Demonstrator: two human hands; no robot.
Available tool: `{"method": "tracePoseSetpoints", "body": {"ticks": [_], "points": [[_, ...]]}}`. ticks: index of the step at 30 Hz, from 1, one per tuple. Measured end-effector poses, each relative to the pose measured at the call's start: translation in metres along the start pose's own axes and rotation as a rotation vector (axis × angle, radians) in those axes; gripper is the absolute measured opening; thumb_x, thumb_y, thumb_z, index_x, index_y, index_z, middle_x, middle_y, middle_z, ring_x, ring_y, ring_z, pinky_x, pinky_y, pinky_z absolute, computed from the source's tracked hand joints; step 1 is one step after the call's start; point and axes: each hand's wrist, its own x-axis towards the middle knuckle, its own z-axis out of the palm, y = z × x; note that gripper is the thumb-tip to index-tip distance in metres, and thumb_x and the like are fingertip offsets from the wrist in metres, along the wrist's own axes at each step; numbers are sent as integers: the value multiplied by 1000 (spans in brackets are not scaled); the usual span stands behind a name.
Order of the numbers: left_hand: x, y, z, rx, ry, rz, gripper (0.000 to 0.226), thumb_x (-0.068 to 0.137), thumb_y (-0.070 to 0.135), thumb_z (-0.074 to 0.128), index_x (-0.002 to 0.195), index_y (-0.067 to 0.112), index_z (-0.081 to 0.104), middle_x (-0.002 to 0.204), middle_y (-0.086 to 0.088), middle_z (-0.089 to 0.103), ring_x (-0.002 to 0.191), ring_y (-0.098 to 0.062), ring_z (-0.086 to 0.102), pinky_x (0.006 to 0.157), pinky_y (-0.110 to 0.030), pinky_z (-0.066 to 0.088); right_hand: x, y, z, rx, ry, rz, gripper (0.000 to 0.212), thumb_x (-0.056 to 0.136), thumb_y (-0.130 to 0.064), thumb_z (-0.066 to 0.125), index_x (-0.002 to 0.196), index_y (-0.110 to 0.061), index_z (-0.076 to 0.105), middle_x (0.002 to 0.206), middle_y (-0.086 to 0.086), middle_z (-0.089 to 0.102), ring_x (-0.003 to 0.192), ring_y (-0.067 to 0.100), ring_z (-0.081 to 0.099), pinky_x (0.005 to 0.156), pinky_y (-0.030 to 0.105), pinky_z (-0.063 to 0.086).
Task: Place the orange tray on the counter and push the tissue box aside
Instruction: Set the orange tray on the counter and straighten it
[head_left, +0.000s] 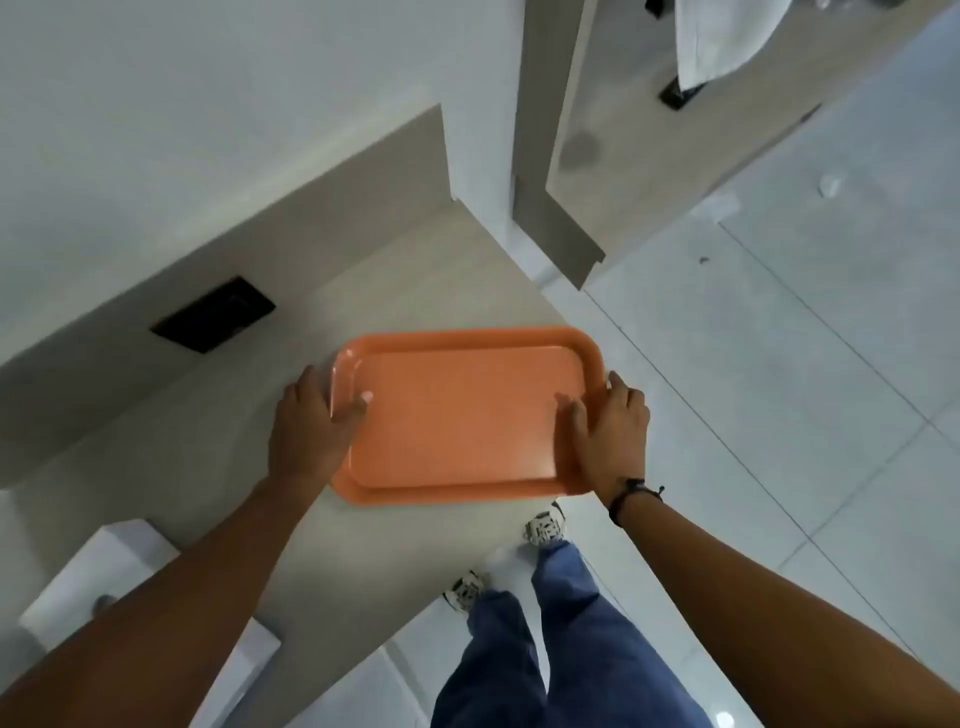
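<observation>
The orange tray (460, 415) is flat and empty, level over the right end of the beige counter (260, 467). My left hand (311, 431) grips its left rim, thumb on the tray's inner face. My right hand (610, 436) grips the right rim, with a dark cord on the wrist. Whether the tray touches the counter or hovers just above it, I cannot tell. A white tissue box (114, 577) stands on the counter at the lower left, partly hidden by my left forearm.
A black wall socket (213, 314) sits in the beige backsplash behind the counter. A beige panel (649, 119) stands beyond the counter's right end. The pale tiled floor (805, 389) lies to the right, with my jeans and sneakers below the tray.
</observation>
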Motion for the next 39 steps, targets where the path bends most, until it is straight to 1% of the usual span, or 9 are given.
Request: {"method": "tracePoseSetpoints", "body": {"ticks": [2,5,8,12,18,27,31,36,39], "points": [[3,-1,12,-46,21,9,69,96,54,72,148,14,52,139,-21,63,131,-44,59,104,-54,50,8,2,10,15,41,7,55,109,-42,60,148,-5,52,137,20,58,126,40,54,106,46,43],[3,-6,25,-58,36,38,55,103,37,68,148,10,53,138,-23,64,127,-46,61,102,-53,50,17,7,19,68,78,28,23,110,-30,58,113,-8,57,111,12,62,106,35,58,86,41,43],[1,-9,33,-85,111,44,45,106,29,65,144,7,55,133,-27,67,120,-51,64,96,-53,51,21,8,22,92,104,57,22,112,-31,55,97,-17,47,100,1,55,91,25,53,80,34,36],[-2,-11,35,-130,155,-4,43,107,32,63,143,8,58,131,-23,71,116,-48,67,94,-50,53,27,3,25,91,81,48,24,113,-32,54,98,-15,49,100,3,56,90,24,53,80,34,37],[-20,-26,29,-173,238,-159,38,108,37,62,129,5,63,118,-23,74,105,-47,70,87,-48,53,42,-23,32,45,-1,-54,25,112,-30,55,100,-9,53,100,8,57,90,28,54,80,40,42],[-65,-61,20,-208,328,-377,41,110,35,57,132,1,62,119,-24,73,106,-47,70,88,-50,54,54,-71,60,-23,-151,-229,22,112,-29,55,108,-8,58,105,7,61,91,26,54,80,35,39],[-86,-77,20,-237,368,-442,41,112,39,52,133,6,61,121,-18,73,106,-40,70,87,-42,52,51,-84,71,-51,-200,-306,28,113,-31,54,112,-4,60,111,16,66,92,26,53,81,36,40],[-104,-91,24,-239,390,-470,45,113,44,49,134,7,61,123,-17,73,108,-40,71,92,-51,59,45,-88,79,-86,-219,-362,31,113,-32,54,113,-2,61,114,20,68,93,27,55,80,36,39],[-106,-94,25,-262,384,-453,45,113,44,49,139,8,59,127,-15,71,112,-38,70,95,-53,59,43,-86,78,-88,-228,-375,32,112,-33,56,116,-1,61,115,20,67,101,37,63,81,36,40]]}}
